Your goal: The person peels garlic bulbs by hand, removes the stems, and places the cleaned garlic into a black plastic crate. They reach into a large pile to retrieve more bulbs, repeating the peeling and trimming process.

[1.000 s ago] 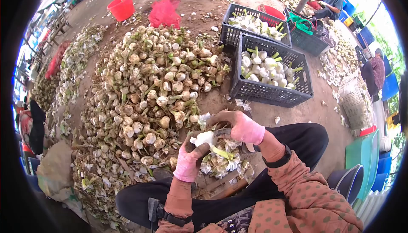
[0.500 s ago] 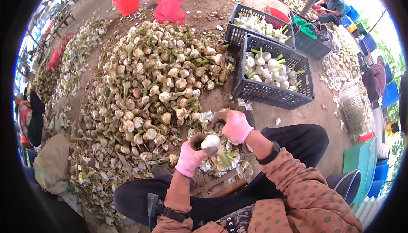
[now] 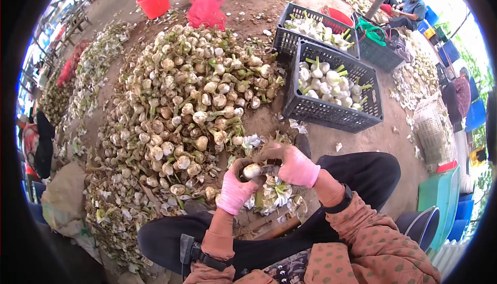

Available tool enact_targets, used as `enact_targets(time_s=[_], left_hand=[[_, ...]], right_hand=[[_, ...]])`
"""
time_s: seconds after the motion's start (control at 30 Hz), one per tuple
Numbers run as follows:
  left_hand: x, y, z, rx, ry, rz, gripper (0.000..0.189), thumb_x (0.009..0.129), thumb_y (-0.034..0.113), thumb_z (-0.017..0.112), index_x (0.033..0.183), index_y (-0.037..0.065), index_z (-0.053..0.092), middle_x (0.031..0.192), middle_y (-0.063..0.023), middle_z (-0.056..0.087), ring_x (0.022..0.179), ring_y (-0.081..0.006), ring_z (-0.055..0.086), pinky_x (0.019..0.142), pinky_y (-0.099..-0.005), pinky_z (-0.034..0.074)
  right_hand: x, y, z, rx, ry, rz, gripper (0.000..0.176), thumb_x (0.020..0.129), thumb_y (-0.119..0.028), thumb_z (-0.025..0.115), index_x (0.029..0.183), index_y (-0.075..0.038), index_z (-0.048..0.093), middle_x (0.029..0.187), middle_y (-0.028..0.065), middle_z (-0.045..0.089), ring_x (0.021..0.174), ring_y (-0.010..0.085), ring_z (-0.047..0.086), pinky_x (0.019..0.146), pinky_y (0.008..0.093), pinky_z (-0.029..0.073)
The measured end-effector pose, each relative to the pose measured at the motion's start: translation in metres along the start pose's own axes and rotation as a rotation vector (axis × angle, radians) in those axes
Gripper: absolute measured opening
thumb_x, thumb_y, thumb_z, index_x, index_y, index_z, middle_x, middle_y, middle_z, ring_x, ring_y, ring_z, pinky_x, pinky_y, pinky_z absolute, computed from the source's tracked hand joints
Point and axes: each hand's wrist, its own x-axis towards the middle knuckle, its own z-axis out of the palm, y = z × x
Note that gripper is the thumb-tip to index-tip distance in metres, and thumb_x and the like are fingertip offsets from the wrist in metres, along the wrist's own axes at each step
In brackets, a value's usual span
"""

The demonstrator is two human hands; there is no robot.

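Note:
My left hand (image 3: 234, 186), in a pink glove with dirt-darkened fingers, is closed around a whitish garlic bulb (image 3: 252, 171). Over the same bulb arches my right hand (image 3: 292, 165), also gloved in pink, its curled fingers and thumb closing on the bulb's right side. Part of the bulb is hidden by the fingers. Below the hands lie stripped garlic skins (image 3: 277, 195) between my crossed legs. Just beyond my left hand spreads a large heap of untrimmed garlic bulbs (image 3: 181, 113), brownish and soil-stained.
A black crate (image 3: 336, 118) with clean white bulbs stands ahead on the right, another crate (image 3: 290, 38) behind it. Farther back are a red bucket (image 3: 154, 2) and a red mesh bag (image 3: 206, 12). A seated person (image 3: 411, 9) works at upper right. A green tub (image 3: 437, 201) is at right.
The bulb has turned in my left hand, and its green stem no longer shows. My right hand has moved down and slightly right, its fingers now over the bulb.

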Motion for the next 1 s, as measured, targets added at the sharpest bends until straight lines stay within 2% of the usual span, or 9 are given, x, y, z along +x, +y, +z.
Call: enact_targets(time_s=[0.3,0.63,0.73,0.77,0.83,0.87,0.9,0.97,1.0], left_hand=[[-0.002,-0.002,-0.007,0.091,-0.114,-0.146,0.045,0.066,0.011,0.08,0.105,-0.001,0.061,0.094,-0.0077,0.065,0.087,-0.0115,0.061,0.079,-0.0262,0.051],[-0.008,0.009,-0.004,0.357,-0.221,-0.215,0.05,0.064,0.013,0.082,0.107,-0.002,0.062,0.098,-0.0076,0.066,0.087,-0.0126,0.061,0.08,-0.0267,0.051],[-0.007,0.003,-0.002,0.189,-0.202,-0.08,0.05,0.062,0.01,0.083,0.106,0.0,0.061,0.099,-0.0069,0.066,0.088,-0.013,0.062,0.081,-0.0276,0.051],[-0.007,0.005,0.001,0.103,-0.178,-0.075,0.049,0.062,0.008,0.083,0.105,0.001,0.061,0.099,-0.0064,0.066,0.089,-0.0133,0.062,0.081,-0.028,0.051],[-0.004,0.013,0.001,0.065,-0.176,-0.037,0.048,0.061,0.006,0.084,0.102,0.003,0.059,0.095,-0.0053,0.065,0.088,-0.0134,0.062,0.081,-0.0282,0.052],[-0.001,0.01,0.0,0.058,-0.102,-0.011,0.048,0.061,0.005,0.084,0.101,0.002,0.057,0.094,-0.005,0.065,0.087,-0.0135,0.062,0.08,-0.0282,0.052],[-0.002,0.004,-0.001,0.044,-0.026,0.004,0.048,0.061,0.004,0.083,0.1,0.002,0.056,0.092,-0.0048,0.065,0.086,-0.0135,0.062,0.079,-0.0281,0.052],[0.004,-0.003,-0.003,0.076,0.03,-0.04,0.051,0.06,0.005,0.085,0.101,0.002,0.055,0.093,-0.0057,0.064,0.086,-0.0137,0.062,0.078,-0.0282,0.052],[0.008,-0.006,-0.004,0.112,0.088,-0.081,0.055,0.058,0.006,0.087,0.102,0.002,0.054,0.095,-0.0066,0.064,0.086,-0.0139,0.061,0.078,-0.0283,0.052]], right_hand=[[0.003,-0.017,-0.008,-0.455,-0.321,0.032,0.029,0.064,-0.005,0.057,0.092,-0.01,0.066,0.086,0.0111,0.062,0.087,0.0322,0.061,0.074,0.0416,0.049],[-0.008,-0.018,-0.001,-0.503,-0.325,0.027,0.017,0.065,-0.007,0.059,0.082,-0.006,0.062,0.079,0.0116,0.061,0.076,0.0333,0.062,0.067,0.0413,0.049],[-0.006,0.027,0.002,-0.148,-0.164,0.251,0.015,0.073,-0.016,0.064,0.083,-0.005,0.063,0.078,0.0158,0.065,0.075,0.0353,0.062,0.066,0.0404,0.049],[-0.003,0.04,0.001,-0.399,-0.107,0.445,0.017,0.074,-0.018,0.065,0.085,-0.006,0.064,0.078,0.0174,0.064,0.075,0.0349,0.063,0.068,0.0409,0.049],[-0.005,0.063,-0.005,-0.359,0.067,0.712,0.013,0.076,-0.015,0.06,0.086,-0.007,0.064,0.093,0.0179,0.066,0.093,0.0333,0.063,0.079,0.0413,0.049],[-0.012,0.069,-0.008,-0.324,0.034,0.642,0.031,0.074,-0.006,0.058,0.104,-0.009,0.063,0.114,0.0177,0.061,0.101,0.032,0.061,0.085,0.0425,0.048],[-0.015,0.075,0.0,-0.324,0.019,0.641,0.031,0.074,-0.006,0.058,0.104,-0.009,0.063,0.114,0.0177,0.061,0.101,0.032,0.061,0.085,0.0425,0.048],[-0.018,0.085,0.007,-0.278,-0.001,0.089,0.057,0.07,0.004,0.054,0.124,-0.013,0.055,0.131,0.0157,0.05,0.106,0.0308,0.06,0.09,0.039,0.047],[-0.013,0.048,0.002,0.146,-0.157,0.306,0.075,0.068,0.01,0.051,0.138,-0.014,0.041,0.138,0.0137,0.045,0.111,0.027,0.057,0.094,0.0348,0.046]])
